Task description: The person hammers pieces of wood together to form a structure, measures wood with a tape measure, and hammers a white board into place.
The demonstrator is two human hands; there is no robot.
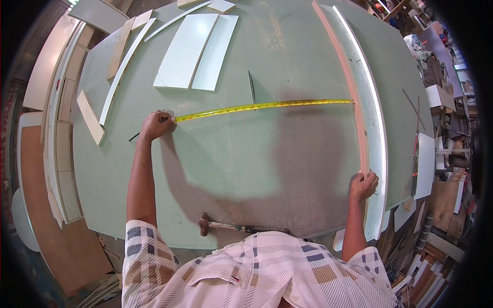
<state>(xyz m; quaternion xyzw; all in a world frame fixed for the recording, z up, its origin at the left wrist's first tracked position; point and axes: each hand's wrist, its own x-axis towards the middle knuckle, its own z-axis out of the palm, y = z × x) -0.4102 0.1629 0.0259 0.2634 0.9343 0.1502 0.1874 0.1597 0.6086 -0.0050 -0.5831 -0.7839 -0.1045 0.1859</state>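
Note:
A yellow tape measure (pixel 257 106) stretches across the table, its far right end touching a long reddish-brown wooden strip (pixel 351 77). At its other end my left hand (pixel 157 125) is closed round the tape; a thin dark stick (pixel 134 137) pokes out beside that hand. My right hand (pixel 363 185) grips the near part of the wooden strip, with a small dark tip showing by the fingers. Right of the strip lies a long white-edged board (pixel 377 102), running alongside it. The tape's case is hidden in my left hand.
The green table (pixel 231 154) carries a hammer (pixel 241 227) at its near edge and two white panels (pixel 185 51) at the far left. Curved white strips (pixel 123 72) and a wooden piece (pixel 91 117) lie left. A dark thin rod (pixel 251 87) lies beyond the tape.

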